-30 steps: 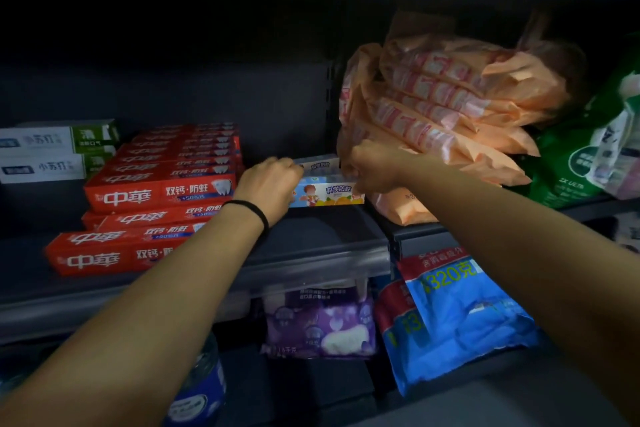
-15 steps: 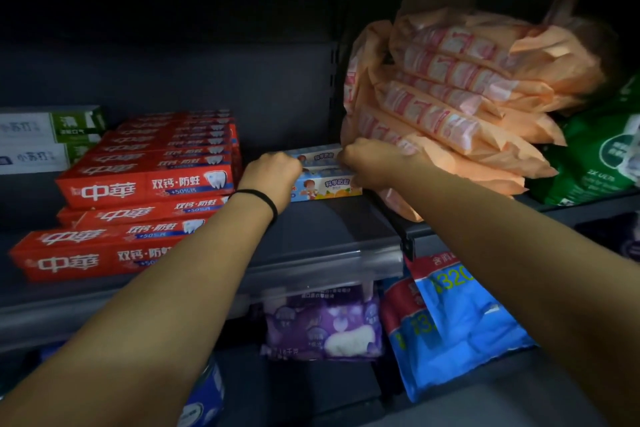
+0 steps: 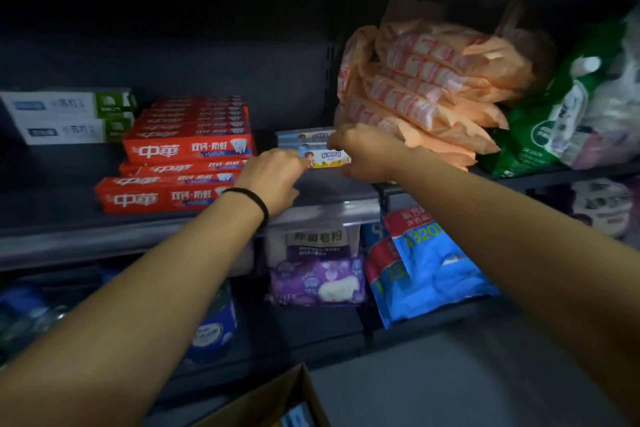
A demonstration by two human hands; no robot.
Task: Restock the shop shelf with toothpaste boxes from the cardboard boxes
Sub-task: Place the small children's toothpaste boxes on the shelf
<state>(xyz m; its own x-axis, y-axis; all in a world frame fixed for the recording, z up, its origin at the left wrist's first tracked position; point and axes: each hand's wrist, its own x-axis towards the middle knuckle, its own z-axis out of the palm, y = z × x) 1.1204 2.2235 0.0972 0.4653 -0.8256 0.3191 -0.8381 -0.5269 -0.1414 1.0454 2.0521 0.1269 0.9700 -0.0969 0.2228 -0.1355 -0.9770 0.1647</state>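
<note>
The left hand [image 3: 273, 180] has its fingers curled against the near left end of a small children's toothpaste box [image 3: 327, 159], and the right hand [image 3: 367, 152] is closed round the box's right end, so the box is pinched between the two. That two-ended hold looks meant to square it up on the little stack [image 3: 304, 137] of matching pale-blue boxes behind and under it, though the fingertips are hidden by the knuckles and I cannot tell exactly how they grip. The box sits on the grey shelf [image 3: 332, 189] in the narrow gap between the red toothpaste boxes [image 3: 188, 149] on the left and a slumping pile of orange packets [image 3: 426, 90] on the right; the right hand seems to be partly holding those packets back. The red boxes are stacked in stepped rows facing front, likely so the labels read from the aisle, with white and green boxes [image 3: 69, 116] further left. At the bottom edge, the corner of an open cardboard box [image 3: 273, 399] shows, with a glimpse of something blue inside, probably more stock. Below the shelf hang a purple soap-powder bag [image 3: 318, 274] and a blue bag [image 3: 429, 274].
</note>
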